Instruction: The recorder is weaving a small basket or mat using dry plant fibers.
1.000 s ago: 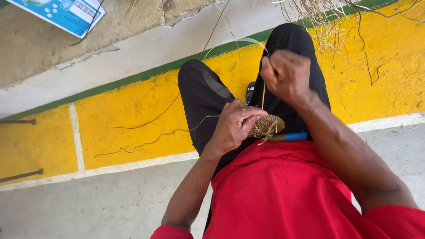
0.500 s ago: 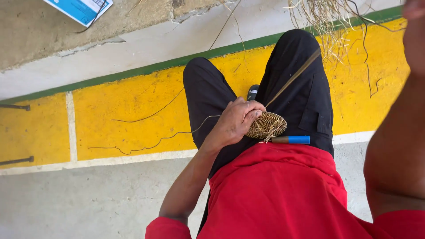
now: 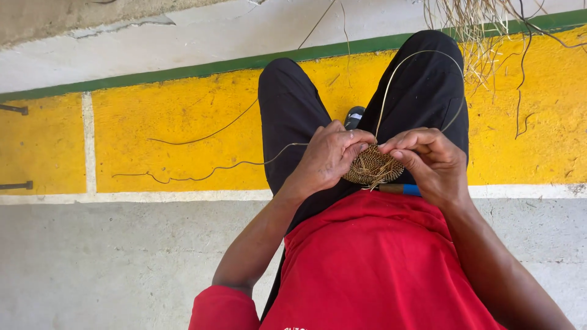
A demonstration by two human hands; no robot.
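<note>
Head view looks straight down over my lap, where both my hands meet on a small round woven disc (image 3: 370, 166) of tan fibre. My left hand (image 3: 327, 156) curls around the disc's left edge, its fingers (image 3: 350, 138) pressed together and clamped on the rim. My right hand (image 3: 431, 162) closes on the right edge, thumb and forefinger pinching a thin straw strand (image 3: 397, 67) right where it meets the weave. That strand rises from the pinch, arcs over my right knee and loops back down. The disc rests against my black trousers (image 3: 422, 91), just above the hem of my red shirt (image 3: 373, 263).

A blue-tipped tool (image 3: 400, 189) lies just beneath the disc, half hidden by my right hand. A dark shoe (image 3: 354, 115) shows between my knees. Loose fibres (image 3: 202, 137) trail across the floor to the left, one reaching up to my left hand. A bundle of dry straw (image 3: 477, 30) lies at the far right.

Beneath me the floor is bare grey concrete nearby, then a white line, a broad yellow painted band (image 3: 171, 116), a green stripe (image 3: 183, 73) and pale concrete beyond.
</note>
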